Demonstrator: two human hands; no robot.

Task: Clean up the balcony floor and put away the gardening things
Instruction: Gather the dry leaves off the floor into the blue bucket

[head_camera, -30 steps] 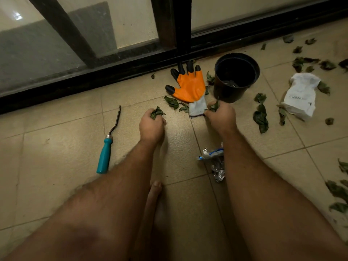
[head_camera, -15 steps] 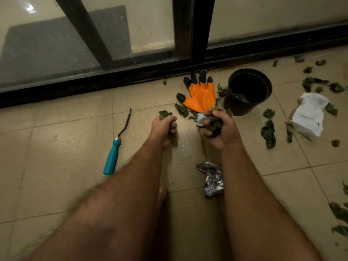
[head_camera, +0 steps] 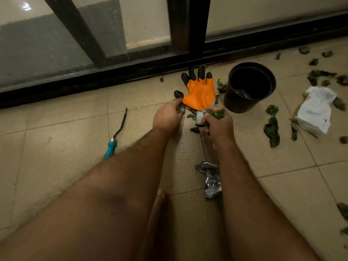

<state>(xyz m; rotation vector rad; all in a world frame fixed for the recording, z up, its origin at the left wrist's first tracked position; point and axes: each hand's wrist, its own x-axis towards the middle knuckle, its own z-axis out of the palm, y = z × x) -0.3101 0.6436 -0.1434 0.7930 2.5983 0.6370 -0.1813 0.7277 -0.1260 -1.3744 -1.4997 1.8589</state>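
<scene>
Both hands grip leaves on the floor (head_camera: 56, 147): left hand (head_camera: 166, 117) and right hand (head_camera: 216, 123) closed on bunches, just near of the orange glove (head_camera: 200, 93). Black pot (head_camera: 248, 87) right of it; teal tool (head_camera: 116, 134) left.

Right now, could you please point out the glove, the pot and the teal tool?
glove (head_camera: 200, 93): head view, orange palm.
pot (head_camera: 233, 102): head view, outer wall.
teal tool (head_camera: 111, 148): head view, handle.
</scene>
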